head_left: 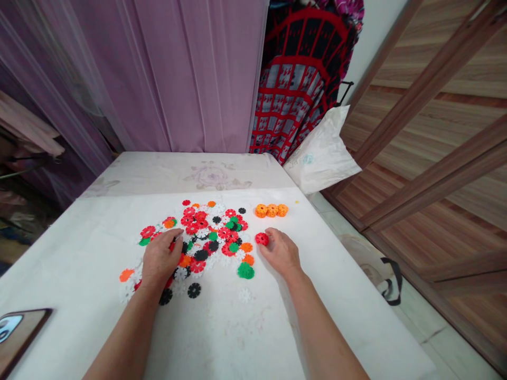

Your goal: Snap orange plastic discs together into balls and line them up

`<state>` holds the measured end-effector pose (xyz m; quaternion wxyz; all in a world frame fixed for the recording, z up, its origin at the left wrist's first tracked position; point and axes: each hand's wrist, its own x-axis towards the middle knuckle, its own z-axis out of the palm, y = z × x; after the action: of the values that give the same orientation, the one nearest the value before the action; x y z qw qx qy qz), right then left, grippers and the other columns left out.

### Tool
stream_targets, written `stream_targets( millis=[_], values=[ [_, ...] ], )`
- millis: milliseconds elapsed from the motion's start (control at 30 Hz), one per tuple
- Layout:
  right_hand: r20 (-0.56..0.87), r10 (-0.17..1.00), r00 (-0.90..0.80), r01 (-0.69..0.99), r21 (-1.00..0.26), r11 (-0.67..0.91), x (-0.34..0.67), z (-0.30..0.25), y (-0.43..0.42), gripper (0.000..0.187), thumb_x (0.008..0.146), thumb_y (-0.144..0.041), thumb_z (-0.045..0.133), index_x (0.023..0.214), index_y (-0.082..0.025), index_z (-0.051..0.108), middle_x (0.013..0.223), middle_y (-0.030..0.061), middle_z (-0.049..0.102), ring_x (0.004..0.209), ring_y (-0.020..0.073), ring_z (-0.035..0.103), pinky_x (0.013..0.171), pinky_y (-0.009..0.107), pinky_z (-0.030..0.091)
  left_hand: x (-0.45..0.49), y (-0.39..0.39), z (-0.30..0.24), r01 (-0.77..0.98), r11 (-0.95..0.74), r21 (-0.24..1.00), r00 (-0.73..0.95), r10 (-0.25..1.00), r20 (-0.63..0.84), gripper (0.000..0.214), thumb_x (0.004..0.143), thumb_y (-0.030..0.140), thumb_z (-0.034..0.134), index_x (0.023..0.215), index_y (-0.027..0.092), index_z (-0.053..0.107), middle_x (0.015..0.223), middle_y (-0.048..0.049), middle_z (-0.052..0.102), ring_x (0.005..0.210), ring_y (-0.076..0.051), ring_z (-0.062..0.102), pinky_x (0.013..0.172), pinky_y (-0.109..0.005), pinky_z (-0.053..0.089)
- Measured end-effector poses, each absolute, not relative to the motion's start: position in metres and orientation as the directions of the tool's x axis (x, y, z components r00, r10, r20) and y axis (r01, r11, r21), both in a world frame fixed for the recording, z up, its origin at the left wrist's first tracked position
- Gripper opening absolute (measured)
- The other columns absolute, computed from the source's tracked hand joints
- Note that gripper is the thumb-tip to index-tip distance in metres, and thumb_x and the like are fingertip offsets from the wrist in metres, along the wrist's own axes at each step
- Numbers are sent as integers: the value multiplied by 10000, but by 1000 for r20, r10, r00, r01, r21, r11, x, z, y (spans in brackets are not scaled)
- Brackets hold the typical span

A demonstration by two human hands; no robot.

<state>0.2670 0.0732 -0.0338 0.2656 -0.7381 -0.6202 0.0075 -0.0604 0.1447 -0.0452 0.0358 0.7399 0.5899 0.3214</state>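
Plastic snowflake discs in red, white, black, green and orange lie in a loose heap, with a red disc [197, 265] near its front. Over the left part of the heap is my left hand [160, 256], its fingers curled in among the discs; whatever they grip is hidden. To the right of the heap, my right hand [282, 253] pinches a small stack of red discs [262, 239] between thumb and fingers. Beyond it stand three short stacks of orange discs [271, 210] side by side. A green cluster of discs [246, 271] lies left of my right hand.
A white cloth covers the table [222, 343]. A phone [24, 338] rests at the near left corner. Past the right edge are a white bag [322, 153] and wooden cabinet doors [435, 132]. A purple curtain [190, 74] hangs behind the table.
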Motion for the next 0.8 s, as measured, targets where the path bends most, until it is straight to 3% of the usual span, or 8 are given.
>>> stream_targets(
  millis=[600,800],
  values=[
    [292,931,218,923,-372,-99,266,-34,73,315,792,-308,602,1096,-231,634,1015,37,716,947,200,639,824,298,465,-62,146,-47,865,-304,398,120,897,426,361,891,384,436,1039,198,707,1088,-74,743,1015,-238,681,933,-368,517],
    [301,918,259,895,-432,-111,270,-36,72,350,764,-288,608,1106,-219,628,1047,46,713,969,203,645,856,309,475,-61,146,-47,869,-304,391,125,898,421,370,892,385,431,1033,184,709,1079,-84,744,1001,-239,686,922,-362,520]
  ],
)
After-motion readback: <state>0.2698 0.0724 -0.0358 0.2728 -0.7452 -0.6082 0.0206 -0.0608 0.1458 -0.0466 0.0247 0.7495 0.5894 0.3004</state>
